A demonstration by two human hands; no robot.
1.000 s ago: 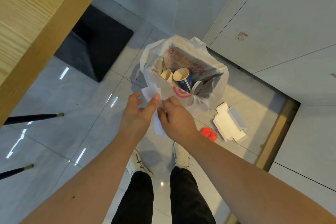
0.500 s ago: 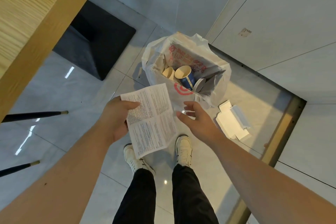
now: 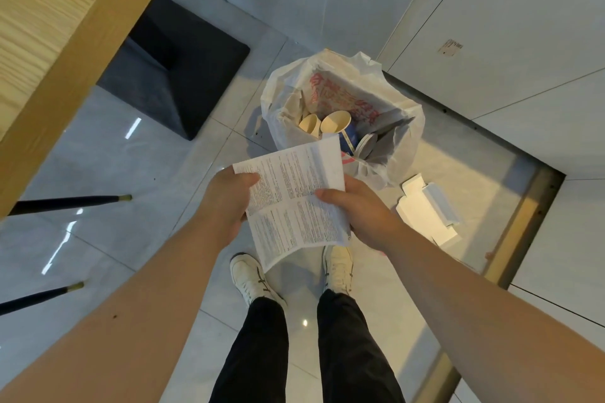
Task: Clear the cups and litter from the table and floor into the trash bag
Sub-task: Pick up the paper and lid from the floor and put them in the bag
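I hold an unfolded printed paper leaflet (image 3: 294, 196) flat in front of me, just short of the white trash bag (image 3: 406, 147) that stands open on the floor. My left hand (image 3: 229, 203) pinches the leaflet's left edge. My right hand (image 3: 363, 209) grips its right edge, thumb on top. Inside the bag lie two paper cups (image 3: 330, 124), one with a blue outside, and a grey lid (image 3: 366, 145). A flattened white carton (image 3: 429, 209) lies on the floor right of the bag.
A wooden table edge (image 3: 65, 52) runs across the upper left. A dark square table base (image 3: 176, 75) sits on the tiles behind it. Two black chair legs (image 3: 65, 203) reach in from the left. White wall panels (image 3: 523, 75) and a metal floor strip (image 3: 517, 222) bound the right.
The leaflet went from folded small between both hands to fully opened. My right hand let go briefly, then took hold of its right edge again.
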